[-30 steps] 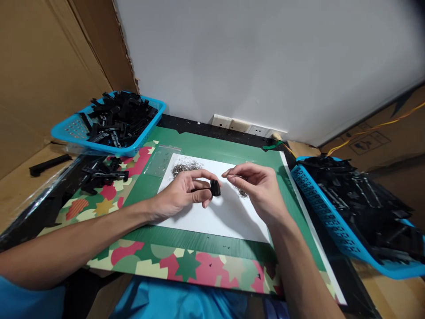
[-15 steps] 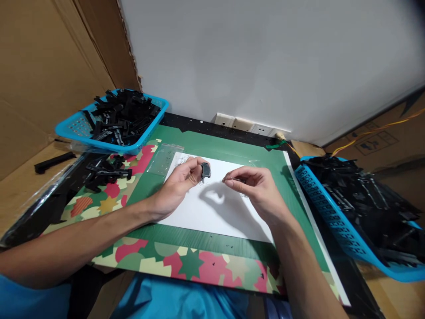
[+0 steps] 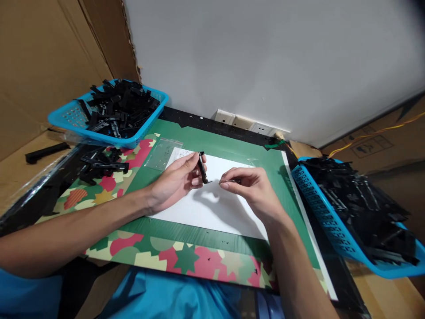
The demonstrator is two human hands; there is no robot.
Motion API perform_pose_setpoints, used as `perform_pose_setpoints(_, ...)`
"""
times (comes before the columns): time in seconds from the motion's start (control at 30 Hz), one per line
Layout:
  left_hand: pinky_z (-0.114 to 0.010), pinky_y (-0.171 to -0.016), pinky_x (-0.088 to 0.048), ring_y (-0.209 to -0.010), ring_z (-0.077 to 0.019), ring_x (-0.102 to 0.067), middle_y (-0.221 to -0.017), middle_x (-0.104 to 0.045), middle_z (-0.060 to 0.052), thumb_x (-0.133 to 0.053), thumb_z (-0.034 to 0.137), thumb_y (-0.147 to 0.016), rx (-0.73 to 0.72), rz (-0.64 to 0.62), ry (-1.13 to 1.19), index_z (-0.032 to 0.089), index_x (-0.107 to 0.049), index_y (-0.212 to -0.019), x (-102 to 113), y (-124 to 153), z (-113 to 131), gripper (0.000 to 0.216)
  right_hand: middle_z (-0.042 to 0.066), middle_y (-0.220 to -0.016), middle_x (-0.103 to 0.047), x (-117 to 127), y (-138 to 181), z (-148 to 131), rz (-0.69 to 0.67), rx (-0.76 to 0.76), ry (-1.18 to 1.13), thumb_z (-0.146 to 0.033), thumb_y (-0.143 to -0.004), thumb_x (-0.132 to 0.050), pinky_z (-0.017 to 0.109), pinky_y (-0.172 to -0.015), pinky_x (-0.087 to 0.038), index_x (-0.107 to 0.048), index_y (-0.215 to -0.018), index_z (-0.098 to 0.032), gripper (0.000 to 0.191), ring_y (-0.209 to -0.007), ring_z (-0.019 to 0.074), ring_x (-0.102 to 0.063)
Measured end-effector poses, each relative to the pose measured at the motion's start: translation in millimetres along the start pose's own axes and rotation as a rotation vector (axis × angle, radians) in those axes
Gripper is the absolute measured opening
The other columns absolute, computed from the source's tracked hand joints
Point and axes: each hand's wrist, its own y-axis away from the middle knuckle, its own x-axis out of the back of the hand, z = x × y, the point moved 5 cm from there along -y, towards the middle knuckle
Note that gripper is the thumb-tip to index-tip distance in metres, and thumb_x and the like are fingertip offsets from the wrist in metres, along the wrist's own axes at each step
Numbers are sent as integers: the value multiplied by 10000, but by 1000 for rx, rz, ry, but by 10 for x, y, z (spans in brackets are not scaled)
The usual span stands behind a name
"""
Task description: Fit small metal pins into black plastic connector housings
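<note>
My left hand (image 3: 177, 179) is closed round a narrow black plastic part (image 3: 202, 168), which it holds tilted, its lower end toward the right. Just across from it, my right hand (image 3: 250, 186) pinches a thin dark tool (image 3: 235, 180), perhaps tweezers; its kind is hard to make out. A small gap separates the tool from the plastic part. Both hands are above a white sheet of paper (image 3: 212, 217), with small dark bits scattered on its far left corner. Behind my left hand lies a clear zip bag (image 3: 162, 153) of tiny pieces.
A blue basket (image 3: 139, 135) heaped with black parts stands back left; another blue basket (image 3: 318, 212) of black parts stands right. Several loose black parts (image 3: 102, 164) lie on the patterned green mat (image 3: 186, 243). Power sockets (image 3: 244, 122) line the wall.
My left hand has turned the black plastic part from its broad end to its narrow length, and the fingers have shifted along it. My right hand keeps its pinch; the view has moved slightly.
</note>
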Motion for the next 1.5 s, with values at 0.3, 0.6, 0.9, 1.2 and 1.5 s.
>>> perform_pose_setpoints(0.3, -218, -634, -414, -729, -126, -479, -885, -545, -35, -525, 430, -1096, 48, -148, -121, 165, -620, -966, -80, 26, -23, 310, 47, -877, -779, -131, -1, -63, -77, 133, -58, -160, -812, -913, 320, -710, -514, -868, -879, -248, 119, -799, 177, -668)
perform_pose_setpoints(0.6, -247, -662, -389, -723, -139, -427, -855, -478, -11, -505, 428, -1086, -9, -188, -246, 184, -576, -955, -82, 28, -4, 286, 67, -903, -799, -284, 24, -182, -185, 111, 75, -317, -859, -899, 355, -749, -524, -857, -874, -210, 115, -821, 205, -700)
perform_pose_setpoints(0.9, -253, -664, -384, -729, -146, -460, -861, -505, -14, -513, 431, -1077, -17, -194, -299, 193, -569, -969, -85, 24, -8, 268, 67, -924, -804, -307, 36, -175, -199, 139, 150, -362, -894, -866, 374, -771, -539, -862, -902, -221, 141, -832, 210, -702)
perform_pose_setpoints(1.2, -264, -679, -386, -738, -150, -444, -872, -492, -8, -489, 438, -1078, -24, -199, -328, 200, -539, -982, -106, 45, 24, 262, 62, -920, -798, -302, 71, -196, -149, 200, 67, -259, -858, -900, 352, -730, -535, -868, -895, -234, 55, -818, 198, -712)
perform_pose_setpoints(1.5, -272, -681, -408, -737, -157, -478, -877, -521, -13, -522, 435, -1062, -23, -193, -315, 207, -552, -973, -104, 46, 34, 248, 65, -927, -799, -302, 75, -204, -134, 184, 83, -283, -861, -896, 360, -741, -549, -863, -883, -239, 59, -821, 202, -712)
